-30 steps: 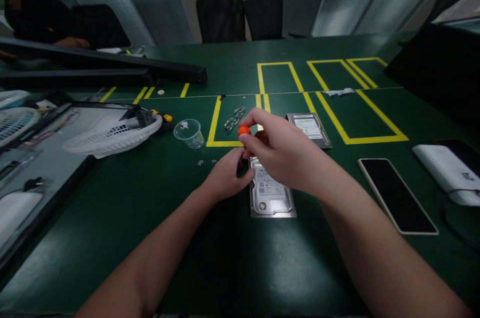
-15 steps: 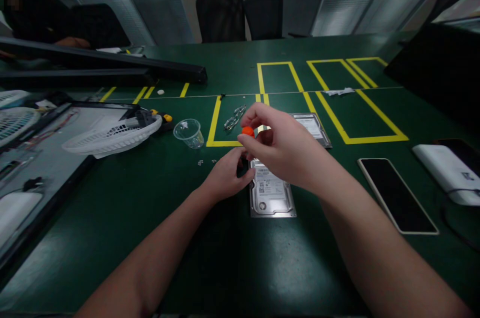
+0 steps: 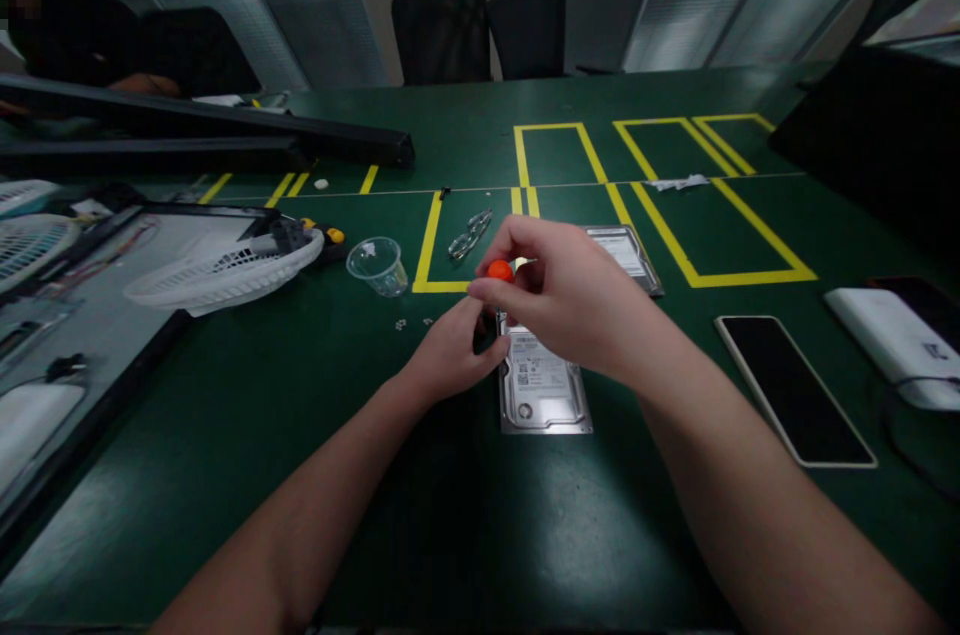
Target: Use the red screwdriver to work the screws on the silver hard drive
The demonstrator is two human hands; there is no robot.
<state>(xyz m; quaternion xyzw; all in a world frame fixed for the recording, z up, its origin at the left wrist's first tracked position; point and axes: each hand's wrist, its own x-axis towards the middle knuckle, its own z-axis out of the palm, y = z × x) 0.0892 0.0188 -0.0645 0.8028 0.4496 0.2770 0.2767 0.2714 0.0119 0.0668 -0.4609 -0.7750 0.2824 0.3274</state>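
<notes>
My right hand (image 3: 551, 290) pinches an orange-topped screwdriver (image 3: 499, 271) upright over the far end of a silver hard drive (image 3: 540, 385). Only the rounded orange end shows; the shaft and tip are hidden behind my fingers. At the drive's upper left edge, my left hand (image 3: 459, 347) is closed on it, thumb on the label side, other fingers partly out of sight. A few tiny screws (image 3: 400, 324) lie on the table left of that hand. A second hard drive (image 3: 624, 257) lies farther back, partly covered by my right hand.
A clear plastic cup (image 3: 377, 265) stands left of my hands, and a wrapped, shiny strip (image 3: 470, 235) lies behind them. To the right are a phone (image 3: 795, 390) and a white power bank (image 3: 896, 345). White plastic frames (image 3: 225, 275) sit at left; a person (image 3: 82, 35) is beyond.
My right hand has shifted and turned slightly, and the orange end has moved a little right and down. My left hand and the hard drive have stayed in place.
</notes>
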